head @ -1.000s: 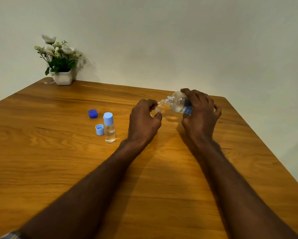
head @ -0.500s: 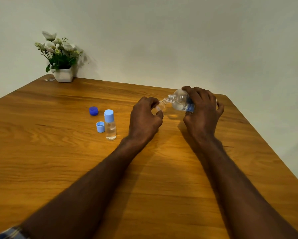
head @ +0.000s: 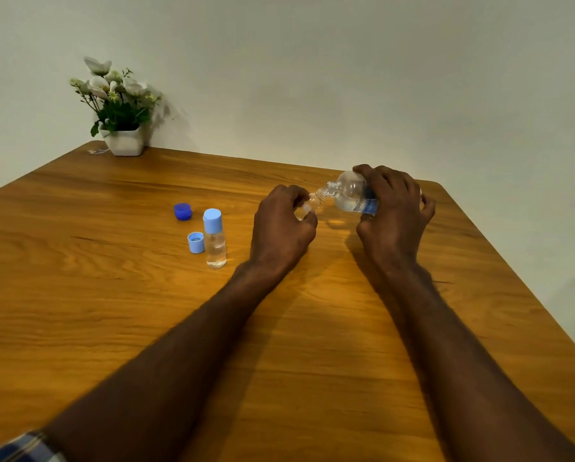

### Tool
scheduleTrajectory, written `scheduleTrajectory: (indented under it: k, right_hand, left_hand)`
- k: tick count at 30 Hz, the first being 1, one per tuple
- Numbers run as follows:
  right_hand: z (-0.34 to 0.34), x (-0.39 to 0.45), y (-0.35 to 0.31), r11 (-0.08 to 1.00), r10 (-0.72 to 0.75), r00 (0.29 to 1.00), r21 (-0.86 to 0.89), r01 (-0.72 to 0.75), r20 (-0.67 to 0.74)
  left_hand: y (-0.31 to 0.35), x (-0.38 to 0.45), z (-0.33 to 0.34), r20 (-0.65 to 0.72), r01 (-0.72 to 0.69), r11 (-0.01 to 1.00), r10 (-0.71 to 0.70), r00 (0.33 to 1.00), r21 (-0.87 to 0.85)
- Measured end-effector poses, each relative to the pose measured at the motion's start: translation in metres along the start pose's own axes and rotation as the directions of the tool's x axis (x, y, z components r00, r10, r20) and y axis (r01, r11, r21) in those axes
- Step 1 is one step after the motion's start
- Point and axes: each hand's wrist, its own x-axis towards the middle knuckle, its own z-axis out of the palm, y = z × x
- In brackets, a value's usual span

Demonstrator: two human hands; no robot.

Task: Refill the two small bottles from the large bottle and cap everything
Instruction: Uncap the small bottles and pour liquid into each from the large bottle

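My right hand (head: 392, 211) grips the large clear bottle (head: 349, 195) with a blue label, tipped sideways with its open neck pointing left. My left hand (head: 281, 225) is closed around an uncapped small bottle (head: 307, 206); only its top shows between my fingers, right at the large bottle's mouth. A second small bottle (head: 215, 240) stands upright to the left with its light blue cap on and clear liquid inside. Beside it lies a loose light blue cap (head: 196, 242), open side up. A dark blue cap (head: 183, 211) lies a little further back.
The wooden table (head: 79, 295) meets a plain wall at the back. A white pot of flowers (head: 121, 108) stands at the back left corner. The table's right edge runs diagonally close to my right hand.
Both hands with their bottles hold nearly the same pose. The view has shifted slightly, and the capped bottle and loose caps have not moved.
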Motion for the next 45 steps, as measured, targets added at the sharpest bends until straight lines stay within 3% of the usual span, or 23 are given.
scheduleTrajectory:
  k: [45]
  right_hand:
    - [0.0019, -0.0007, 0.0018, 1.0, -0.014, 1.0, 0.013, 0.014, 0.007]
  left_hand:
    - [-0.0027, -0.0005, 0.0003, 0.003, 0.003, 1.0, -0.003, 1.0, -0.004]
